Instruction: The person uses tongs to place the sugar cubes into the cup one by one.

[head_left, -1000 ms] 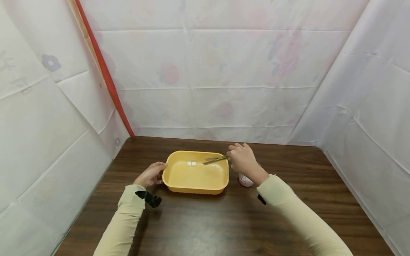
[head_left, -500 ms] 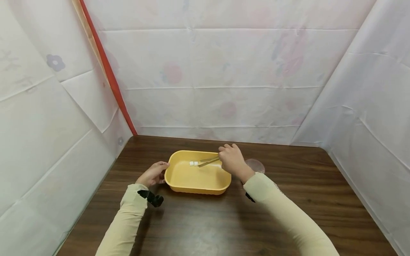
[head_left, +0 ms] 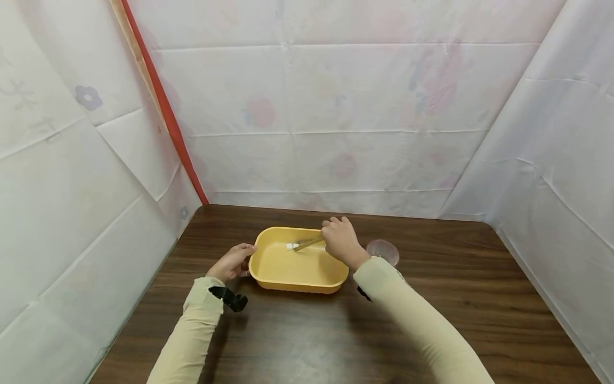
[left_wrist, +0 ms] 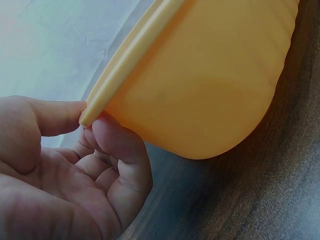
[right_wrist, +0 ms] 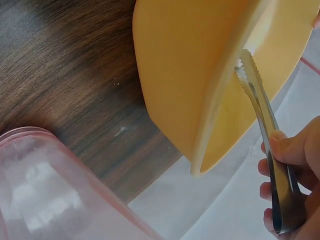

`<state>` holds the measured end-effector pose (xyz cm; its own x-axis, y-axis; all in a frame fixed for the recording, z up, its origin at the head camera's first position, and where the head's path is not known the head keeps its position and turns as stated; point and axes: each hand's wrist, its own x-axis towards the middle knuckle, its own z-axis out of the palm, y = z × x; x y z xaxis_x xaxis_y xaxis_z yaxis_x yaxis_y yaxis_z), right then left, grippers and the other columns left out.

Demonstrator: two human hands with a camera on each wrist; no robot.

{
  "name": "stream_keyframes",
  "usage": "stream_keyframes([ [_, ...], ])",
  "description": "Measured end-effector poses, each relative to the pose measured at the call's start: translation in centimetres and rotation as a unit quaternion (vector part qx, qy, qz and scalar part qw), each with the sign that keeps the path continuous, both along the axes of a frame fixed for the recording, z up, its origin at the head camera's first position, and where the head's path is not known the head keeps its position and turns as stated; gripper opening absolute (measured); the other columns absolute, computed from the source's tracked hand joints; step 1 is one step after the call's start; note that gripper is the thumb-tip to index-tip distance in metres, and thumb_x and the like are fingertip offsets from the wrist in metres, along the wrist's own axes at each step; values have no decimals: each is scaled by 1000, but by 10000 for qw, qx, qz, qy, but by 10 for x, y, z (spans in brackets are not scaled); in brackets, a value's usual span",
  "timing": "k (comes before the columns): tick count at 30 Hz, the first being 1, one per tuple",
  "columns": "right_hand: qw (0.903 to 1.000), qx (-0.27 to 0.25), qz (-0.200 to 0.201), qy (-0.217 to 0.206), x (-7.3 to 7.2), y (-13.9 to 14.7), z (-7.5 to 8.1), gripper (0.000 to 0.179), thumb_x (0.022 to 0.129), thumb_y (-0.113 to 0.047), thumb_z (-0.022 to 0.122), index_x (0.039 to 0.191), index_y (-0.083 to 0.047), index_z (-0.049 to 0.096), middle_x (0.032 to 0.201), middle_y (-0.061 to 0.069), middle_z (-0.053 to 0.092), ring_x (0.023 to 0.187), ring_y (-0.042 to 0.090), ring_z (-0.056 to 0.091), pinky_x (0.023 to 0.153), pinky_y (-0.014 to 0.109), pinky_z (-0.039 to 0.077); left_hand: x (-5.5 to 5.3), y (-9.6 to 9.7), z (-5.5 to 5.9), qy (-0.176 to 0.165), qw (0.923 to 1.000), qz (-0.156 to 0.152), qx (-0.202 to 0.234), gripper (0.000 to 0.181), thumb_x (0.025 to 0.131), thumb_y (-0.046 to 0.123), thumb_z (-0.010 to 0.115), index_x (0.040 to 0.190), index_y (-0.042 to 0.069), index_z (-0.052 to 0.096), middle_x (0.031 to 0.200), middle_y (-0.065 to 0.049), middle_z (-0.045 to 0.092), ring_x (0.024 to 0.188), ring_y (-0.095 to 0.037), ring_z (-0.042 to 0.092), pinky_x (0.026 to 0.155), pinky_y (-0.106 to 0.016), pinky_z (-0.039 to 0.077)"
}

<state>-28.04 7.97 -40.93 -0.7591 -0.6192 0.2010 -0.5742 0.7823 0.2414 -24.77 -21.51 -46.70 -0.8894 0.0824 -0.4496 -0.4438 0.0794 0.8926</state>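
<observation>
A yellow plastic basin (head_left: 297, 272) stands on the table. My left hand (head_left: 232, 263) pinches its left rim between thumb and fingers, as the left wrist view shows closely. My right hand (head_left: 341, 242) grips metal tongs (right_wrist: 283, 202) with serrated tips, reaching over the right side of the basin. Two small white cubes (head_left: 290, 246) sit side by side inside, toward the back left. The tong tips are right at the cubes, one on either side of the right-hand one in the head view. In the right wrist view the basin rim partly hides the white between the tips.
A clear pinkish plastic cup (head_left: 386, 250) stands right of the basin, partly behind my right forearm. The dark wooden table (head_left: 297, 336) is enclosed by white patterned sheets (head_left: 307, 106) at the back and sides. A red strip (head_left: 168, 114) runs down the left back corner.
My right hand has moved left with the tongs, bringing their tips from right of the cubes up to them. The cup shows more from behind the arm. My left hand keeps the rim.
</observation>
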Motion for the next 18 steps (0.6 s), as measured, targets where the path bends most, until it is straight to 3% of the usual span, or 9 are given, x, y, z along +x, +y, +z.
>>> stream_keyframes([
  [18,9997,-203,-39,88,1,3,-3,31,75,2,63,56,-18,50,67,-5,50,61,13,43,59,29,33,0,-1,-1,-47,10000,-34,-36,39,103,24,43,128,-4,36,95,-13,52,70,-17,55,56,-27,49],
])
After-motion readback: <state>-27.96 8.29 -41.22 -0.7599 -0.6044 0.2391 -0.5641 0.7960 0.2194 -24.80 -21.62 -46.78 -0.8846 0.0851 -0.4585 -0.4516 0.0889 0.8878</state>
